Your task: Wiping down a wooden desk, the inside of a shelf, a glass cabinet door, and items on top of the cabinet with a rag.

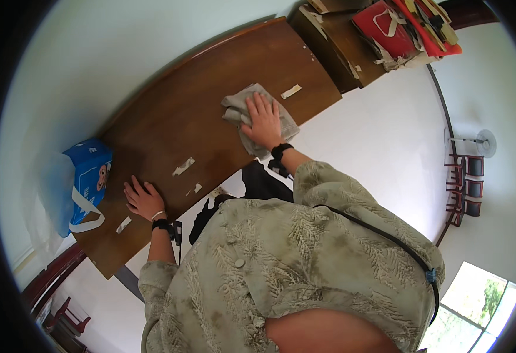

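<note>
A grey cloth point(240, 112) lies bunched and partly folded on the brown wooden tabletop point(181, 123). My right hand point(264, 122) presses down on it with the fingers stretched forward, and the cloth spreads out on both sides of the palm. Flat on the bare wood near the front edge rests my left hand point(143, 199), its fingers apart and holding nothing. Pale torn strips of what looks like tape or paper stick to the wood: one strip point(291, 92) right of the cloth, another strip point(184, 166) between my hands, and one point(124, 225) beside my left wrist.
A blue bag point(90, 170) with white handles stands at the table's left end, with clear plastic beside it. Past the right end, a wooden cabinet point(352, 50) carries a red bag point(384, 29) and stacked papers. A white fan point(485, 143) and several dark chairs point(474, 188) stand farther right.
</note>
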### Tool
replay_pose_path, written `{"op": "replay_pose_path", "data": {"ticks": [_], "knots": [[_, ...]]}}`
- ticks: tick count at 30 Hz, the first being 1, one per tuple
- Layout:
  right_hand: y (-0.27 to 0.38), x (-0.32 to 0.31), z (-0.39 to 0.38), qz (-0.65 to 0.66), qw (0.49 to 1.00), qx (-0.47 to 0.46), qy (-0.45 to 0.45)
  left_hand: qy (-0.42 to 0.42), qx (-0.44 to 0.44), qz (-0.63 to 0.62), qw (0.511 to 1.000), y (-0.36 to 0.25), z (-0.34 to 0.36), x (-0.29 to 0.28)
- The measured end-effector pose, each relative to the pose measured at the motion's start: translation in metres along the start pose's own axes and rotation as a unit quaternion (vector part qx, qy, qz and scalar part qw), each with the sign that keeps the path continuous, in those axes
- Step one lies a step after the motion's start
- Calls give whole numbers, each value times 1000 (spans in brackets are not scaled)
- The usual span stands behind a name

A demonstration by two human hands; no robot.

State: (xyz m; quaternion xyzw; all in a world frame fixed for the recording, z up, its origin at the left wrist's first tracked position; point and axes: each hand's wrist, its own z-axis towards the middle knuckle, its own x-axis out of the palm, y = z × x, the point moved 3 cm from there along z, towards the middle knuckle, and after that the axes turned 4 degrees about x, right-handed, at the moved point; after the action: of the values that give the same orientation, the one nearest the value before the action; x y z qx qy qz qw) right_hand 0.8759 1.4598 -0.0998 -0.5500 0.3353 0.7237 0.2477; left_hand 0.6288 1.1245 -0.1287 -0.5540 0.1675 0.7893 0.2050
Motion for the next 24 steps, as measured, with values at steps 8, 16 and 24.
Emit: {"op": "replay_pose_path", "data": {"ticks": [8, 16, 24], "knots": [[-36, -15, -34, 39, 997, 61, -20, 1, 3, -5, 1000, -1, 3, 3], [-148, -15, -1, 6, 915, 379, -140, 18, -15, 5, 1000, 2, -1, 5], [-176, -14, 11, 3, 882, 437, -179, 8, -5, -3, 1000, -1, 1, -3]]}}
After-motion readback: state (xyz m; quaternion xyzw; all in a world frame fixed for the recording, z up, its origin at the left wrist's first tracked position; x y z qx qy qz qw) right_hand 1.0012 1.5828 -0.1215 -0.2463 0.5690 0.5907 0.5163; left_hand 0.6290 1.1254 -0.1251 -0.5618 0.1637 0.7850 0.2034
